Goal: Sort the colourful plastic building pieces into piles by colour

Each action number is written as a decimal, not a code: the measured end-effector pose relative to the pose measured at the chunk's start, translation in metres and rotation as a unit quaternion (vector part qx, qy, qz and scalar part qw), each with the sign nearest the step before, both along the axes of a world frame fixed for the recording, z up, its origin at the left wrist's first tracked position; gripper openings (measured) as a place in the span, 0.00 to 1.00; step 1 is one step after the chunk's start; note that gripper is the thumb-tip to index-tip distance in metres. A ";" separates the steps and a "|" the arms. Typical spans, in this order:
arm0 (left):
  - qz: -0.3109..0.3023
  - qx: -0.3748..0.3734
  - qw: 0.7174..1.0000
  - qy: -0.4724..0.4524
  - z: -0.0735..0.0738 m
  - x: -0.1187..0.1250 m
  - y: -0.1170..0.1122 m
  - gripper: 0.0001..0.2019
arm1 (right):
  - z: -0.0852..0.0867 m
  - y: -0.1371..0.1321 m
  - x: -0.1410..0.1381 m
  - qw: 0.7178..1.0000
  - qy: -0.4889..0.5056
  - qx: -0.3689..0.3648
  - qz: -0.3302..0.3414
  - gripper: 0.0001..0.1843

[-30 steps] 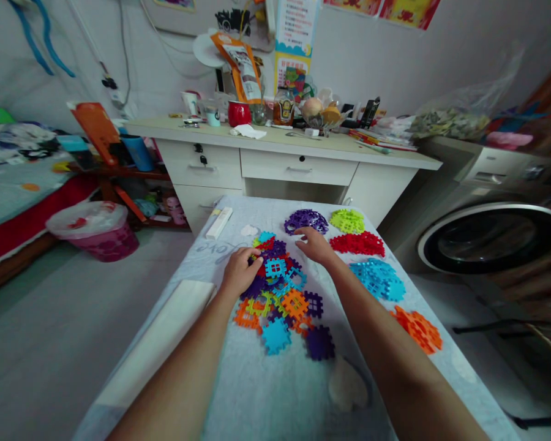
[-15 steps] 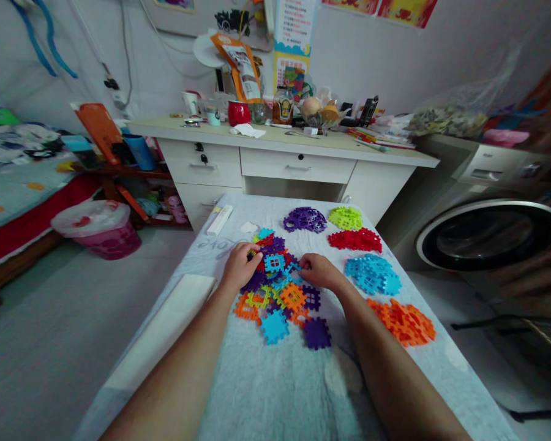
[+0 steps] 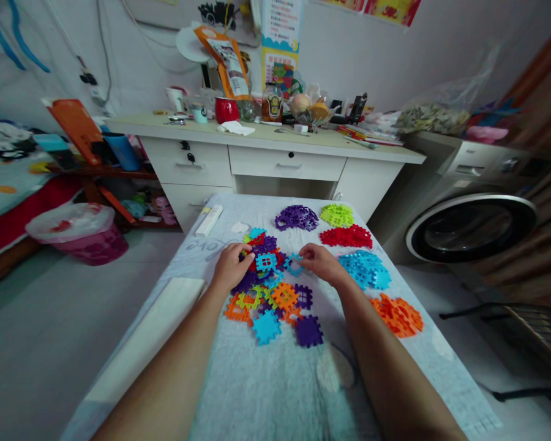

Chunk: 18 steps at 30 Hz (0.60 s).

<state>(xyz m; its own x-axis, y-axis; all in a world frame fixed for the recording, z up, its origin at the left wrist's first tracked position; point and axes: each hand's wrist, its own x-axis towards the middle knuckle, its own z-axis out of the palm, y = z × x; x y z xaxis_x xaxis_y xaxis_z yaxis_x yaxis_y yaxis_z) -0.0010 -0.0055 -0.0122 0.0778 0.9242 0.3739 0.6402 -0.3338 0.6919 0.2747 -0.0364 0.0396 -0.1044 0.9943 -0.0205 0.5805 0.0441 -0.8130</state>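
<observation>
My right hand (image 3: 321, 262) pinches a light blue, notched plastic building piece (image 3: 294, 264) by its right side, just off the mixed pile. My left hand (image 3: 232, 264) is at the left edge of that pile, thumb and fingers apart, its fingertips touching the pieces. The mixed pile (image 3: 267, 262) holds purple, red, blue, orange and yellow-green square pieces, some with window-like cutouts. At its near side lie a solid blue piece (image 3: 266, 327) and a solid purple piece (image 3: 309, 331).
Single-colour heaps lie along the right: purple (image 3: 296, 218), yellow-green (image 3: 337, 214), red (image 3: 346, 236), blue (image 3: 365, 269) and orange (image 3: 398, 315). A white box-like strip (image 3: 209, 221) lies at the table's far left. Behind stand a cluttered desk (image 3: 287, 164) and a washing machine (image 3: 441, 177).
My right hand has drawn the light blue piece rightward out of the mixed pile, toward the blue heap. My left hand stays by the pile. The whole view has shifted slightly.
</observation>
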 end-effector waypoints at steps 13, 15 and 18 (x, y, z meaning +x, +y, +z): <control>-0.002 -0.004 1.000 0.010 -0.001 -0.001 0.002 0.12 | 0.047 -0.040 0.125 0.976 -0.031 0.069 -0.204 0.07; 0.000 -0.008 1.000 0.011 -0.001 -0.001 0.002 0.13 | 0.043 -0.047 0.138 0.967 -0.040 0.060 -0.243 0.09; 0.000 -0.006 1.000 0.010 -0.002 -0.001 0.002 0.13 | 0.038 -0.052 0.151 0.956 -0.053 0.051 -0.284 0.11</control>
